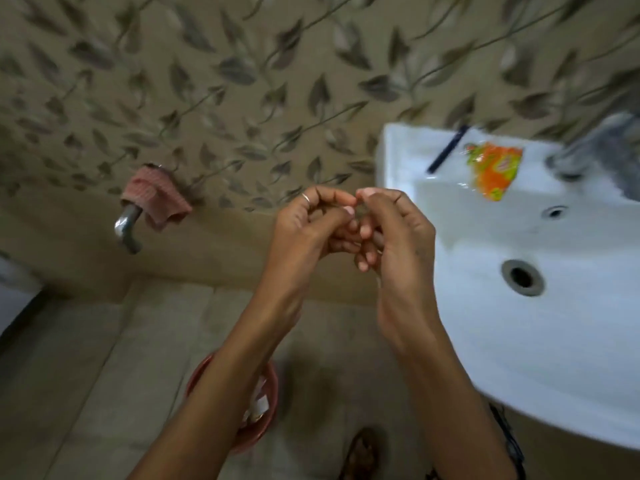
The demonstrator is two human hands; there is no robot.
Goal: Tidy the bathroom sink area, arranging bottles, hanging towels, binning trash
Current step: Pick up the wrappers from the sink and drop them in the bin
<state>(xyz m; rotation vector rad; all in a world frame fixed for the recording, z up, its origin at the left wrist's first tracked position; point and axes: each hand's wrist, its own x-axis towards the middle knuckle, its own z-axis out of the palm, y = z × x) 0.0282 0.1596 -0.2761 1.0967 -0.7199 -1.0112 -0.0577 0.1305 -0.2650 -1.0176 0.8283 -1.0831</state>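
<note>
Our left hand (311,223) and right hand (391,230) meet, fingertips pinched together; any contents unclear. At two o'clock, the orange wrapper (493,169) on the sink (519,341) looks light and crinkly; we pinch its edge.

Leaf-patterned wall tiles (214,81) fill upper frame. Metal wall tap (127,227) at left. Beige floor tiles (114,358) lower left. Sandalled foot (360,455) at bottom centre. Frame blurred at edges.

My left forearm covers most of the red bin (268,382) below. The sink tap (588,150) smears into blur at the right edge, and I can't tell what my fingertips (349,210) pinch.
</note>
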